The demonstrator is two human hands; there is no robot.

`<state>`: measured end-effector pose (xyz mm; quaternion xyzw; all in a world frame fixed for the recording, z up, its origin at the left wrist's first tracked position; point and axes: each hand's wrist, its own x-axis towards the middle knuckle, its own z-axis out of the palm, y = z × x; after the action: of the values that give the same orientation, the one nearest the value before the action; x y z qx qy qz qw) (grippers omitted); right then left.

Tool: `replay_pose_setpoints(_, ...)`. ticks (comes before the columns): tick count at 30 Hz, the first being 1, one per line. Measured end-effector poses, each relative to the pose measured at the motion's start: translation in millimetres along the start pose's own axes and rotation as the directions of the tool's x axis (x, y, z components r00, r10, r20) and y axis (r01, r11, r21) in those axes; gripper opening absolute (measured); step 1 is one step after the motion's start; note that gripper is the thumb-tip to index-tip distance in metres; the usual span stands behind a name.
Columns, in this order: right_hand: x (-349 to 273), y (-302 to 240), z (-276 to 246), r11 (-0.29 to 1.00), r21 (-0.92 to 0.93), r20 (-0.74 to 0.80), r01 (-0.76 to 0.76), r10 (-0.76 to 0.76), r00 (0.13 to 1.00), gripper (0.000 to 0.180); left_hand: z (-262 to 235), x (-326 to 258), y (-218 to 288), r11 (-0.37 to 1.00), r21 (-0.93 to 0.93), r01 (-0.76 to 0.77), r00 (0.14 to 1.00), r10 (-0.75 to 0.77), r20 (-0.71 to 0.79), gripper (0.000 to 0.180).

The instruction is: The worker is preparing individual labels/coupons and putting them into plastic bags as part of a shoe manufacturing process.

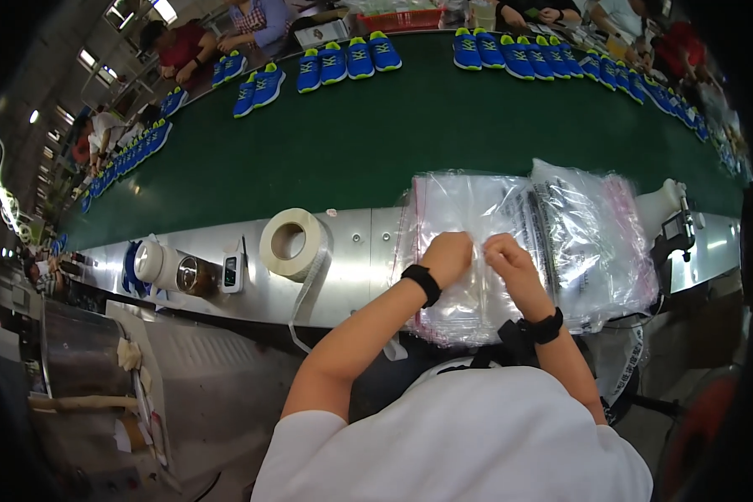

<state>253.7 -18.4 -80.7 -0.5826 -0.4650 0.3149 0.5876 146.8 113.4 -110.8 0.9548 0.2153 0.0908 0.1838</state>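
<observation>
Both my hands are over a stack of clear plastic bags [452, 197] on the metal ledge in front of me. My left hand [448, 257] is closed, with the fingers curled down at the middle of the stack. Just to its right, my right hand [514, 266] is closed with thumb and fingertips pinched together. Whatever is between the fingers of either hand is hidden or too small to name. A second pile of clear bags [590, 222] with reddish edges adjoins on the right. Each wrist wears a black band.
A green conveyor belt [351, 142] runs beyond the ledge, with pairs of blue shoes [333, 63] along its far side. Left of the bags are a white roll of labels [312, 251], a small device [233, 272] and a bottle [176, 268]. A tape dispenser [676, 227] stands right. People sit opposite.
</observation>
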Motion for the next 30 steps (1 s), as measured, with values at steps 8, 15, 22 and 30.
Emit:
replay_pose_setpoints(8,-33,-16,27,0.744,-0.563,0.311,0.36,-0.212,0.926,0.063,-38,-32,7,-0.472,-0.654,0.591,0.744,0.004,0.668,0.072)
replay_pose_setpoints(15,-19,2,-59,1.0,0.023,-0.244,0.009,-0.004,0.97,0.018,-90,-153,9,-0.175,-0.957,0.233,0.881,-0.378,0.283,0.042)
replay_pose_setpoints(22,-156,35,-230,0.781,0.216,-0.829,-0.586,0.464,0.314,0.012,-16,-329,-66,-0.025,-1.0,0.014,-0.096,-0.995,0.023,0.011)
replay_pose_setpoints(30,-88,-66,-136,0.183,-0.978,-0.171,-0.105,-0.397,0.902,0.025,9,-350,-143,0.282,-0.909,0.308,-0.09,-0.942,-0.323,0.041)
